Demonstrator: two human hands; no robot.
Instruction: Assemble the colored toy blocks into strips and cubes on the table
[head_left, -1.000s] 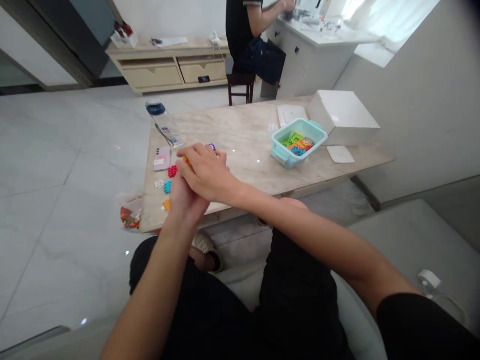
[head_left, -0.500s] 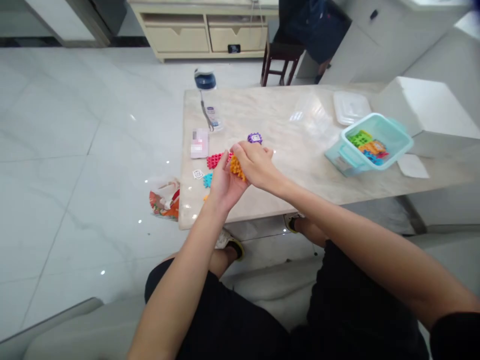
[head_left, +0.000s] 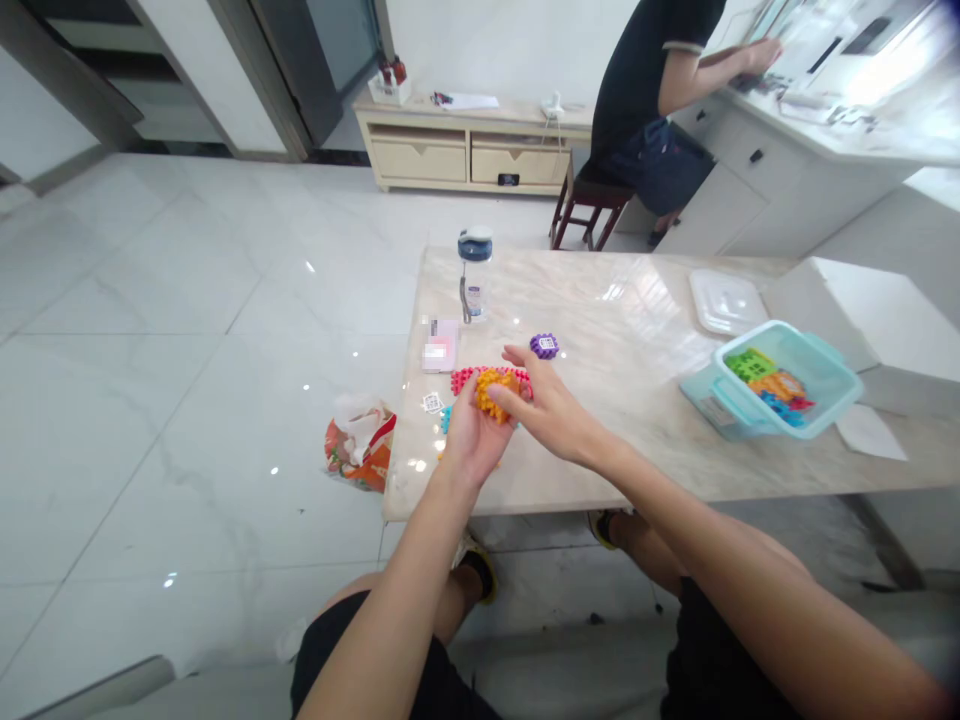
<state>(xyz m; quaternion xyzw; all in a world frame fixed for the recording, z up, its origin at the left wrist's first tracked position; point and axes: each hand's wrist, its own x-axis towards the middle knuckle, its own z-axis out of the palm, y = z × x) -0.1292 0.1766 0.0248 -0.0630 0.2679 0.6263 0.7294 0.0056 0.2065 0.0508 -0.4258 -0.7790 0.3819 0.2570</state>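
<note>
An orange-yellow knobbly interlocking toy block (head_left: 491, 396) is up off the table, cradled in my left hand (head_left: 478, 440) with the fingers curled round it. From the right, my right hand (head_left: 559, 410) grips it too, the thumb lying across its face and the index finger stretched out above. Behind the hands lies a strip of red blocks (head_left: 466, 380), partly covered. A blue block (head_left: 446, 418) peeks out left of my left hand. Farther back sits a purple block (head_left: 544, 346) with a white printed label.
A teal tub (head_left: 712, 405) with green, orange and blue blocks stands at the right, near a clear lid (head_left: 726, 302) and a white box (head_left: 862, 310). At the left are a bottle (head_left: 475, 280), a pink packet (head_left: 440, 347) and a printed tag (head_left: 433, 403). Another person (head_left: 637, 90) sits beyond.
The view has tilted up, so the table sits lower and more of the other person shows. My right hand has drawn back from covering the orange-yellow block, leaving more of it visible.
</note>
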